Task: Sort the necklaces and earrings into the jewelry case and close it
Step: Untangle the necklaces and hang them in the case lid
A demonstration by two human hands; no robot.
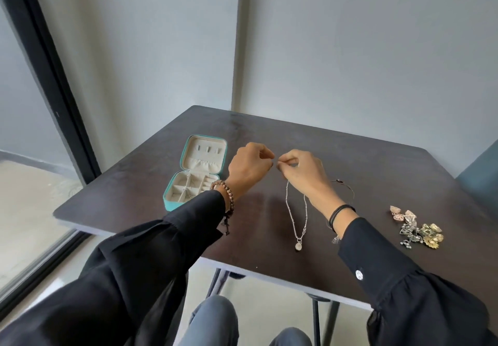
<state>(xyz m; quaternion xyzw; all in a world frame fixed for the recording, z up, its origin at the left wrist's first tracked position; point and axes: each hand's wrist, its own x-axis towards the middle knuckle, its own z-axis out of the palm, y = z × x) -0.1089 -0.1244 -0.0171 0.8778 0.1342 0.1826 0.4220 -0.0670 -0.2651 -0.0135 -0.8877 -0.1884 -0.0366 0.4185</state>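
Beyond our knees point(215, 316), left hand point(249, 165) and right hand point(299, 170) pinch the necklace point(289, 211) ends; its chain trails toward us; the open jewelry case point(170, 203) lies leftward, nearer our left hand.

Plain home room: dark table point(350, 173) (glass door point(24, 184) beside).

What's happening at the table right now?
A person's left hand and right hand pinch the top ends of a silver necklace, close together, seemingly at the clasp. Its pendant trails toward the near edge. The case stands open to the left on the table. A pile of earrings sits to the right, not yet sorted.
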